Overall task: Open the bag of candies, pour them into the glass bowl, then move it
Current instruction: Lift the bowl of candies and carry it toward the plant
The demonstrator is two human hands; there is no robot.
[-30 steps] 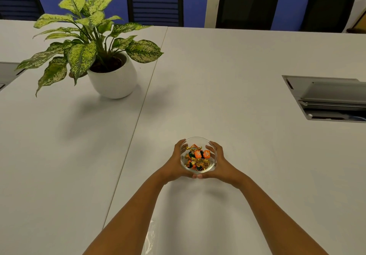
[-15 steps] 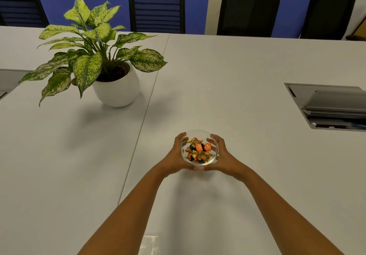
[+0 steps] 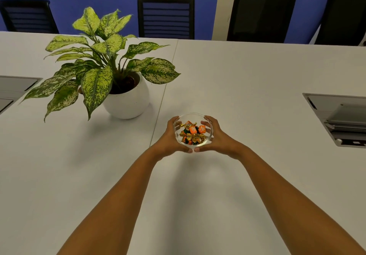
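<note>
A small clear glass bowl (image 3: 193, 115) sits in the middle of the white table (image 3: 247, 80), filled with orange, gold and green wrapped candies (image 3: 193, 134). My left hand (image 3: 171, 137) cups its left side and my right hand (image 3: 215, 136) cups its right side, with the thumbs meeting at its near edge. Both arms are stretched far forward. The candy bag is out of view.
A potted plant in a round white pot (image 3: 127, 99) stands to the bowl's left, its leaves spreading wide. A recessed cable box (image 3: 340, 116) lies at the right, another (image 3: 11, 88) at the far left. Black chairs (image 3: 166, 16) line the far edge.
Both hands have carried the bowl away from me across the table, closer to the plant. The clear bag at the near edge has dropped out of view.
</note>
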